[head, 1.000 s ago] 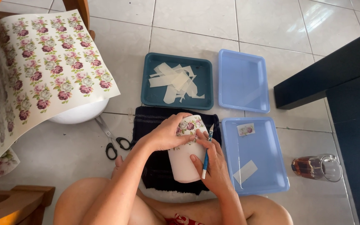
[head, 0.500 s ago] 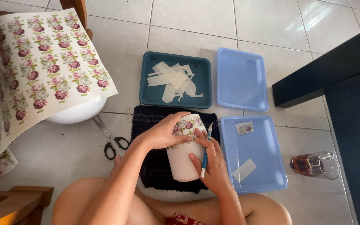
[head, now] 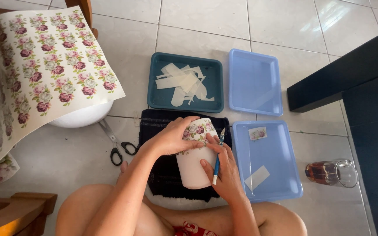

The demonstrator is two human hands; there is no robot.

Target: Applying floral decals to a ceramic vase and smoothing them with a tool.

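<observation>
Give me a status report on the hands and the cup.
Left hand pressing flower decal on white cup. Right hand steadying cup, holding blue tool. Nothing blocking.

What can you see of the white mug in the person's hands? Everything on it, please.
The white mug looks ceramic, plain and glossy, lying tilted on its side over a dark cloth on the floor. A band of pink and purple rose decals runs near its rim. The left hand presses on that band from above; the right hand steadies the body while holding a thin blue tool. No handle shows.
</observation>
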